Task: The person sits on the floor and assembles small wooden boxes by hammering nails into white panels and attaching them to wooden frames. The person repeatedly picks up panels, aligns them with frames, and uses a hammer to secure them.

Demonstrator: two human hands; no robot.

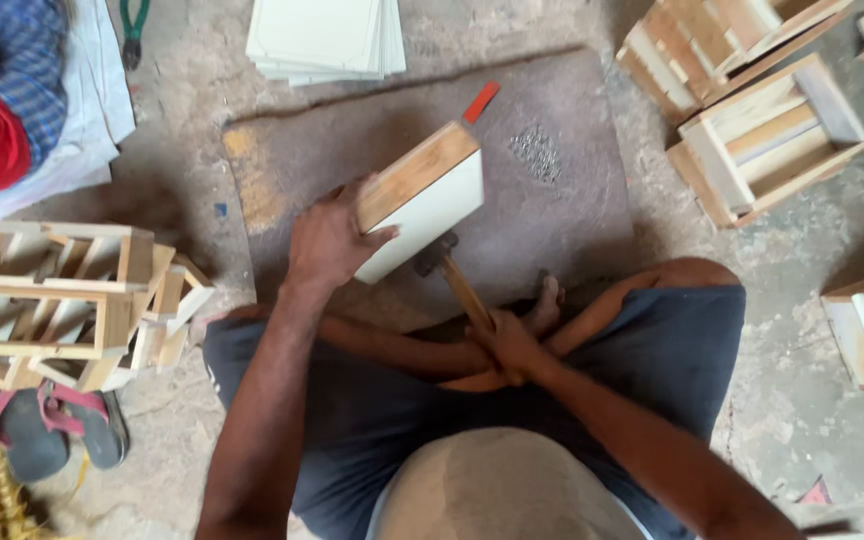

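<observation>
The left hand (327, 240) is gripping a white-faced wooden box (420, 200), holding it tilted over a grey floor mat (572, 220). The right hand (512, 345) is clenching a hammer (449, 270) whose head is sitting just under the box. Finished crates (762, 130) are lying nearby, and white panels (324, 38) are stacked beyond.

Stack of white boards (324, 38) at 12 o'clock. Pliers with green handles (133, 28) at 11. Red marker (481, 101) and scatter of small nails (537, 153) on grey mat (282, 160), near centre. Wooden crates (747, 100) at 2; wooden frames (62, 300) at 9. Sandals (52, 425) at 8.
</observation>
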